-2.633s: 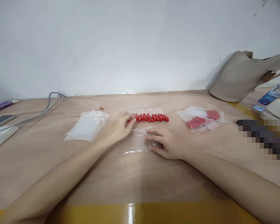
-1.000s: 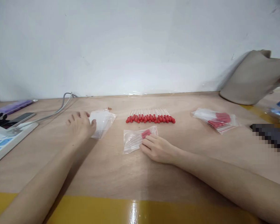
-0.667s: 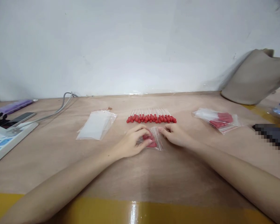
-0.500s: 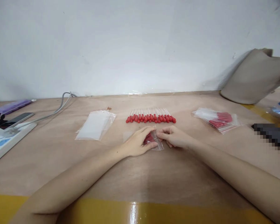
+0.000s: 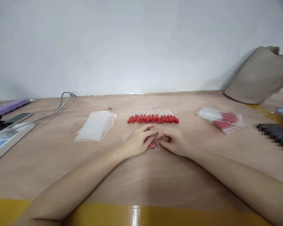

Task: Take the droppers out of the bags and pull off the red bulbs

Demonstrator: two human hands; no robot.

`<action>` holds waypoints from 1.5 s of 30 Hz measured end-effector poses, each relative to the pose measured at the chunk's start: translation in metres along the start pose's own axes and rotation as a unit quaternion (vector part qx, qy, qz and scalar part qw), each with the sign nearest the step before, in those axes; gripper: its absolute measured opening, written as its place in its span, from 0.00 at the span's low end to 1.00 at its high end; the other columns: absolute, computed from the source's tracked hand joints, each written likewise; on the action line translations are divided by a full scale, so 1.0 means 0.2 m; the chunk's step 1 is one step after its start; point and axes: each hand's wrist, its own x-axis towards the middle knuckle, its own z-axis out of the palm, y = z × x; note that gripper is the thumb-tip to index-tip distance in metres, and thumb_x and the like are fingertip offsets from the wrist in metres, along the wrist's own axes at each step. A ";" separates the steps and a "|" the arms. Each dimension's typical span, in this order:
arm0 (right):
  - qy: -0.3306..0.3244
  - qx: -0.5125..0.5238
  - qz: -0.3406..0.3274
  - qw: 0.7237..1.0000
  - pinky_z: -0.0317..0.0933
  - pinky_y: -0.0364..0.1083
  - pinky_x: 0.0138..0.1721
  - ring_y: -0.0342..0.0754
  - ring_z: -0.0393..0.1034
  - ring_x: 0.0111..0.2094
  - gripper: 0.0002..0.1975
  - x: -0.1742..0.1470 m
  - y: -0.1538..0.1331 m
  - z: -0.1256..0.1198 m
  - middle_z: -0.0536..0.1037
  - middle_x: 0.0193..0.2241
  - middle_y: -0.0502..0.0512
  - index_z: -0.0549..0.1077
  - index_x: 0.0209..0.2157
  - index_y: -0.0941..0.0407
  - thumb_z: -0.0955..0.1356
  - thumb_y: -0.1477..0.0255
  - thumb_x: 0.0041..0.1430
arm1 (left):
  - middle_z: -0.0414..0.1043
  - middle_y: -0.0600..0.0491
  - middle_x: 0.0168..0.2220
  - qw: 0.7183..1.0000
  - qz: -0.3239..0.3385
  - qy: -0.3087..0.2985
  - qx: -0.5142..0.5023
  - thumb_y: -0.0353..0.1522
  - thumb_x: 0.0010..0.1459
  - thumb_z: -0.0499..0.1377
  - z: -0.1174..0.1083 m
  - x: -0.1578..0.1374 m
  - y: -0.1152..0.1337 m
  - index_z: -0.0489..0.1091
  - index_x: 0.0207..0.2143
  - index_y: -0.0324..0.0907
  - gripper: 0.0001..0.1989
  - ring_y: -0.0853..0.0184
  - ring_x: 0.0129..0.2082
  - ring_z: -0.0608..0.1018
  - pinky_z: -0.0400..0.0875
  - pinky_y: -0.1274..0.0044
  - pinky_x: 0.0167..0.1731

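Flat on the table in front of me lies a clear zip bag (image 5: pixel 156 146) with red-ended pieces inside, partly covered by my left hand (image 5: pixel 139 141). The left fingers and thumb are closed over the bag. At its right edge, the thumb and fingertips of my right hand (image 5: pixel 173 142) are pinched together on the plastic. Just beyond both hands is a row of several droppers (image 5: pixel 153 118), their red bulbs towards me and thin clear stems towards the wall.
A stack of flat zip bags (image 5: pixel 94 125) lies left. Filled bags (image 5: pixel 223 119) with red bulbs lie right. Farther left are a power strip (image 5: pixel 13 138), a grey cable (image 5: pixel 58 110), a phone (image 5: pixel 19 118) and a purple packet (image 5: pixel 11 106). A beige container (image 5: pixel 257 75) stands back right.
My left hand has shifted slightly and covers more of the bag, which now lies flatter. My right fingers are more curled, at the bag's right edge. The view has tilted a little.
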 end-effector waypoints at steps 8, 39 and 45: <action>0.030 -0.089 -0.131 0.987 0.56 0.39 0.25 0.38 0.61 0.23 0.04 -0.01 0.05 -0.01 0.71 0.27 0.50 0.71 0.30 0.56 0.65 0.76 0.53 | 0.69 0.50 0.42 0.997 0.037 0.056 -0.026 0.26 0.55 0.54 0.01 0.02 -0.02 0.72 0.32 0.41 0.08 0.67 0.40 0.74 0.69 0.74 0.40; -0.090 -0.277 -0.208 0.934 0.58 0.44 0.33 0.46 0.63 0.34 0.08 0.04 -0.03 -0.09 0.73 0.29 0.55 0.70 0.30 0.58 0.61 0.73 0.58 | 0.64 0.53 0.50 0.963 0.112 -0.084 0.229 0.22 0.59 0.42 -0.26 0.05 -0.03 0.66 0.42 0.45 0.18 0.65 0.45 0.70 0.64 0.73 0.42; -0.045 -0.097 -0.018 0.994 0.58 0.44 0.35 0.44 0.65 0.33 0.10 0.04 -0.02 -0.06 0.73 0.29 0.52 0.72 0.38 0.55 0.61 0.72 0.58 | 0.66 0.50 0.48 0.975 0.113 -0.088 0.169 0.26 0.61 0.43 -0.22 0.02 0.01 0.64 0.43 0.43 0.13 0.64 0.44 0.71 0.66 0.73 0.42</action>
